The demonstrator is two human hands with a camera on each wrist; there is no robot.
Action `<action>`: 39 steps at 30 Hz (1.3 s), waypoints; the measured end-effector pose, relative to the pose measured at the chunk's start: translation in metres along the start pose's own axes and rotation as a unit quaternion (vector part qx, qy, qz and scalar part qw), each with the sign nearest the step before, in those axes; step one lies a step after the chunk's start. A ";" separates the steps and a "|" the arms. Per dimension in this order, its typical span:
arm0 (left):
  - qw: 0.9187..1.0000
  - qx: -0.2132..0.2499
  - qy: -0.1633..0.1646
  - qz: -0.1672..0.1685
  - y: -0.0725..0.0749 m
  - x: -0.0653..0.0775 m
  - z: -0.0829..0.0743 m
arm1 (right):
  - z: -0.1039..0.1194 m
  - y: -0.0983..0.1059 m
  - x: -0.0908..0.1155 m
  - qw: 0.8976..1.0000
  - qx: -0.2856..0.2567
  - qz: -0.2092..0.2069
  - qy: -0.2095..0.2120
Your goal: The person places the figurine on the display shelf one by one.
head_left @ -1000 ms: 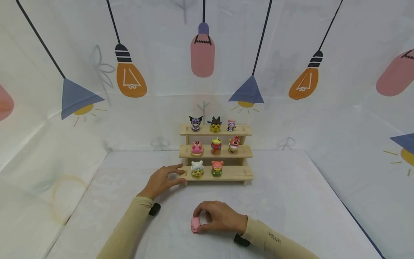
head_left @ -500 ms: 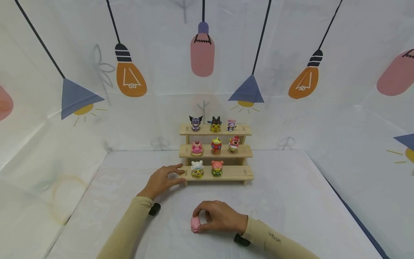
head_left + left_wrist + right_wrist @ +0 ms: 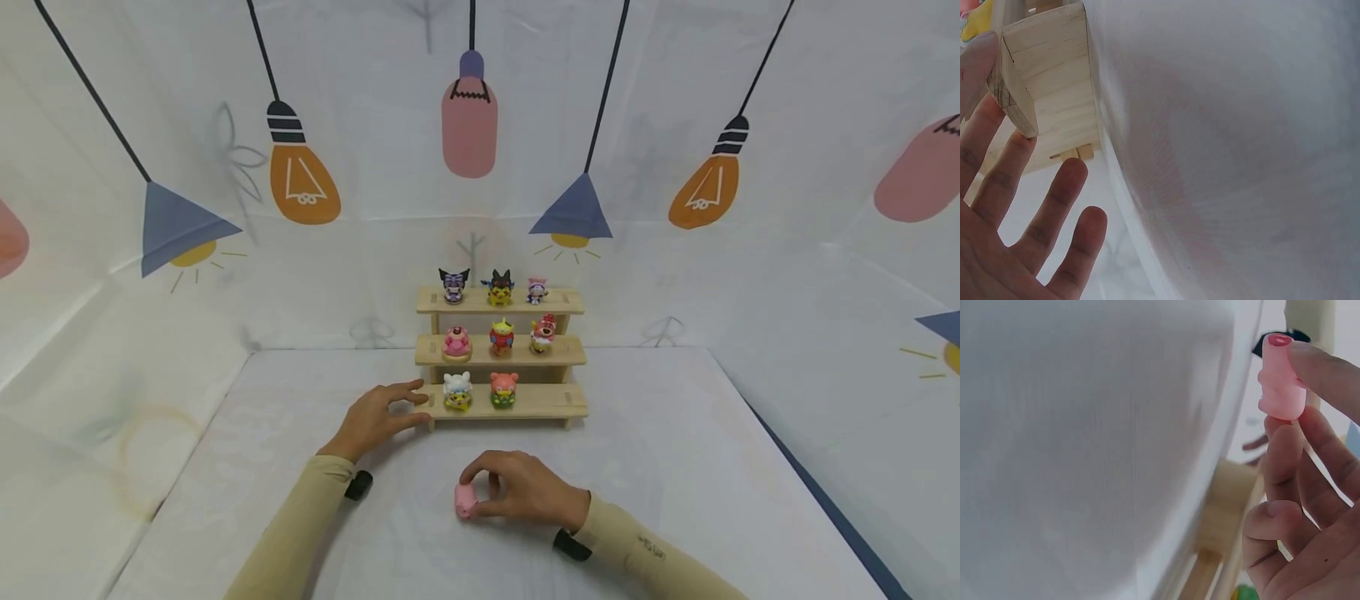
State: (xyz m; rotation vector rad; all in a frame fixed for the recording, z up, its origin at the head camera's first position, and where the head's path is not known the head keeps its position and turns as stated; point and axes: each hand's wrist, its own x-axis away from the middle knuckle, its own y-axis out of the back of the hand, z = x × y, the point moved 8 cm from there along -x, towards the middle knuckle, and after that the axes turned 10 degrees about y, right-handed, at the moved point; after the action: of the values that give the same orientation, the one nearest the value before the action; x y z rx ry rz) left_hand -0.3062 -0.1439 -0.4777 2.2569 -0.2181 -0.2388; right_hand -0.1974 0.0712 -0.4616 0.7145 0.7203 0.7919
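My left hand (image 3: 375, 421) holds the left end of the lowest step of a wooden tiered display stand (image 3: 551, 401). In the left wrist view, the thumb and first fingertips meet the board's end (image 3: 1013, 87), while the last two fingers stretch out past it. My right hand (image 3: 525, 492) pinches a small pink figurine (image 3: 465, 501) between thumb and fingers, in front of the stand. Seen from the right wrist, the figurine (image 3: 1282, 387) has a reddish patch at one end. On the lowest step are a white-hooded figurine (image 3: 457, 390) and a coral-and-green figurine (image 3: 504, 389).
Three figurines, one of them a pink seated one (image 3: 457, 342), stand on the middle step. Three more, including a black-eared purple one (image 3: 453, 285), are on the top step. A white cloth (image 3: 660, 483) covers the table, and a lamp-printed curtain (image 3: 390, 275) hangs behind.
My right hand has moved slightly forward and to the right, carrying the pink figurine with it. My left hand stays at the stand's end.
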 end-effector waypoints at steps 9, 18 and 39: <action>1.000 0.000 0.003 0.004 -0.002 0.000 0.000 | -0.017 0.029 0.015 0.999 0.025 -0.033 -0.033; 1.000 -0.001 0.003 0.003 0.000 0.001 0.000 | -0.042 0.066 0.033 0.995 0.022 -0.071 -0.068; 1.000 0.006 0.005 0.008 -0.002 -0.001 0.002 | -0.095 0.122 0.056 0.980 0.040 -0.140 -0.134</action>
State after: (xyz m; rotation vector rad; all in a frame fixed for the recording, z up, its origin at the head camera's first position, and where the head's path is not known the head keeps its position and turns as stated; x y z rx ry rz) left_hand -0.3076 -0.1437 -0.4801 2.2668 -0.2330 -0.2186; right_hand -0.2886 0.2056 -0.4353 0.7555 0.5931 0.4025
